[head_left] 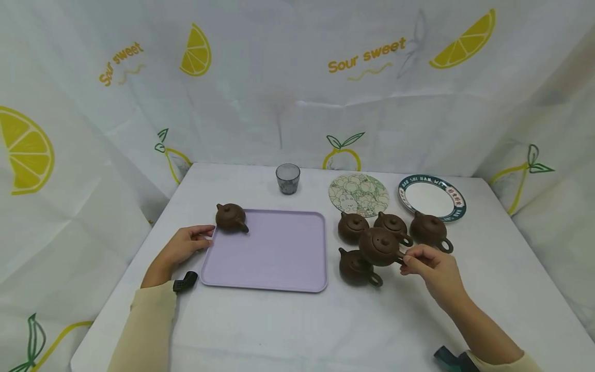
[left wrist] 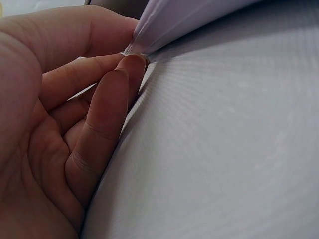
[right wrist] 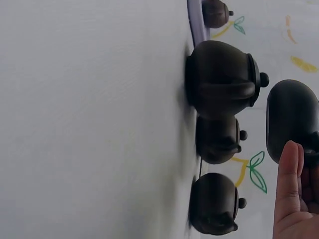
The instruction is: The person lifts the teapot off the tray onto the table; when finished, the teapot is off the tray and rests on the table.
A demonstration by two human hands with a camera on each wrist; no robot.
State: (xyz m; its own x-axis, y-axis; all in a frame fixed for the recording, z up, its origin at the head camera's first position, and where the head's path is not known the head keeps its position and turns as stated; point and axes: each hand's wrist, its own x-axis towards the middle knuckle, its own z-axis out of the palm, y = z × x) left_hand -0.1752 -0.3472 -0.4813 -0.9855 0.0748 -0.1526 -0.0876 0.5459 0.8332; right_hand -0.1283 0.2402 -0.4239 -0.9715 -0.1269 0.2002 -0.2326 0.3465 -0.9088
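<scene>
My right hand (head_left: 433, 268) pinches the handle of a small brown teapot (head_left: 380, 247) and holds it raised above the other pots. In the right wrist view that teapot (right wrist: 291, 119) hangs apart from several standing pots. Below and behind it in the head view are a front teapot (head_left: 355, 268), a left one (head_left: 351, 228), a middle one (head_left: 390, 225) and a right one (head_left: 426, 230). My left hand (head_left: 183, 247) pinches the left rim of the lilac tray (head_left: 267, 258). Another brown teapot (head_left: 230, 217) stands on the tray's far left corner.
A grey see-through cup (head_left: 288, 179) stands at the table's back. Behind the teapots lie a round patterned mat (head_left: 358, 191) and a white plate with a dark green rim (head_left: 457, 199). White cloth printed with lemons (head_left: 279, 103) hangs around the table.
</scene>
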